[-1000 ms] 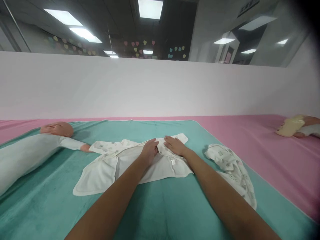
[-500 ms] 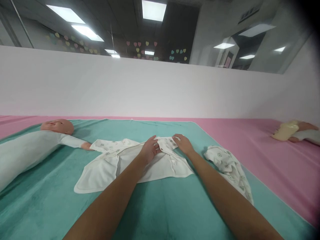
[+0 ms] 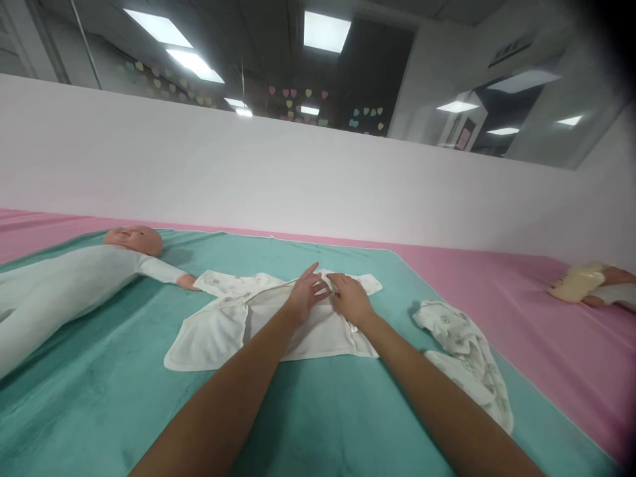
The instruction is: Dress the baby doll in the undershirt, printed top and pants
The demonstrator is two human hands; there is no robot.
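- Head view, background: a room with lit ceiling panels (image 3: 325,32) and a white partition wall (image 3: 298,179) running across the scene. Pastel heart stickers (image 3: 298,106) show on glazing above the wall.
- Surface: a pink padded mat (image 3: 556,384) carries a teal towel (image 3: 99,371). Clock positions below are taken from the centre of the towel, with 12 o'clock toward the wall.
- Main item: a white printed infant swaddle wrap (image 3: 268,331) lies flat and open at the towel's centre, with its wide flaps spread.
- Left hand (image 3: 305,298): rests on the wrap's upper middle. The fingers (image 3: 312,273) are spread, with the index finger raised; no pinch is visible.
- Right hand (image 3: 352,299): lies just beside the left hand on the wrap's upper flap. The fingers (image 3: 334,281) are pressed together at the fabric edge. Whether they pinch that edge cannot be determined.
- 9 o'clock: an infant training doll (image 3: 99,265) in a pale sleeper lies face up, its arm extended and its hand (image 3: 187,282) at the wrap's edge.
- 4 o'clock: a bunched printed garment (image 3: 464,351) lies on the towel, well right of the right hand.
- 3 o'clock: a second doll (image 3: 613,295) lies on the pink mat, with a cream-coloured wrapped part (image 3: 579,283) at its end.
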